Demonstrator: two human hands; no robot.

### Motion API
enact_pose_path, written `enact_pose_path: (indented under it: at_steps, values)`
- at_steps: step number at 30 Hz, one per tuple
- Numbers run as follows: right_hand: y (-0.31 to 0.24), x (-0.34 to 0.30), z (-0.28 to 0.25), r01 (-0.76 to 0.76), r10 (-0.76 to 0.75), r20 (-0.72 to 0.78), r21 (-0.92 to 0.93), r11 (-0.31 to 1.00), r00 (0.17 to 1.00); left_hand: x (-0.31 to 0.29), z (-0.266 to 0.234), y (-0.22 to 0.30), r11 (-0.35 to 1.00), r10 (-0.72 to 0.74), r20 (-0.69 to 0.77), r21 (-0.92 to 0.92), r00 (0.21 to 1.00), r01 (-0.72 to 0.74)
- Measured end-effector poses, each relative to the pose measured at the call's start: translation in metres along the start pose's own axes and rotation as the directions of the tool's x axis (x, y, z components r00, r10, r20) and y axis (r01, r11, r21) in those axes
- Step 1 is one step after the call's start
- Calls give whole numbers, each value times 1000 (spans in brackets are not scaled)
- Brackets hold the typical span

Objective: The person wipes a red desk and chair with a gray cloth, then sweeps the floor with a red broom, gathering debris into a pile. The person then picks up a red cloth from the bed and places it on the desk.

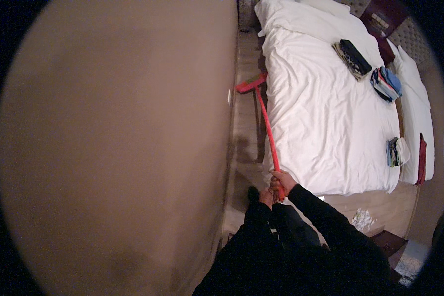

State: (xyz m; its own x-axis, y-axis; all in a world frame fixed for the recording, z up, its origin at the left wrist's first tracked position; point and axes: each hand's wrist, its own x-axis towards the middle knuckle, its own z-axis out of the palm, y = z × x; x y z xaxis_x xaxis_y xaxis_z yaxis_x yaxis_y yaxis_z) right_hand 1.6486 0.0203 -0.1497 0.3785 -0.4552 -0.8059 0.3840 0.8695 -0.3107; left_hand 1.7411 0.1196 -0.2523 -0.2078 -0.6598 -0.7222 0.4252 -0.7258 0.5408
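Note:
A red broom [268,121] stretches away from me along the narrow strip of floor between the wall and the bed. Its wide red head, with a greenish patch on it, lies at the far end, close to the bed's left side. My right hand [284,182] is wrapped round the handle near its top end. Just below and to the left, my left hand [267,198] is closed at the handle's end, its fingers partly hidden. Both forearms are in black sleeves.
A plain beige wall [118,123] fills the left. The bed with white bedding [325,128] borders the strip on the right, bearing folded clothes [354,58] in several stacks. Beyond it stands a second white bed [413,93]. Crumpled white scraps [362,219] lie on the floor at lower right.

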Motion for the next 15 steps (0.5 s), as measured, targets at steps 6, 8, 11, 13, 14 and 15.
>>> enact_pose_path:
  at_steps: [6, 8, 11, 13, 14, 15]
  values:
    - [12, 24, -27, -109, 63, -183, -254, 961, 981, -15, 14, -12, 955, -235, -190, -229, 953, 190]
    - [15, 14, -32, -99, -30, -293, -416, 904, 956, -16, 9, -10, 963, -226, -242, -204, 943, 178]
    - [6, 11, -29, 25, -166, -274, -453, 891, 947, -14, 4, -7, 985, -163, -319, -101, 933, 138]
    - [-9, 24, -20, 17, -67, -189, -255, 967, 980, -11, 9, -7, 988, -137, -306, -115, 942, 106]
    - [-18, 38, -14, 87, -141, -167, -295, 952, 976, -8, 14, -5, 984, -161, -315, -125, 935, 127]
    - [-29, 56, -6, 122, -198, -188, -351, 928, 962, -9, 20, -6, 993, -122, -322, -46, 939, 113]
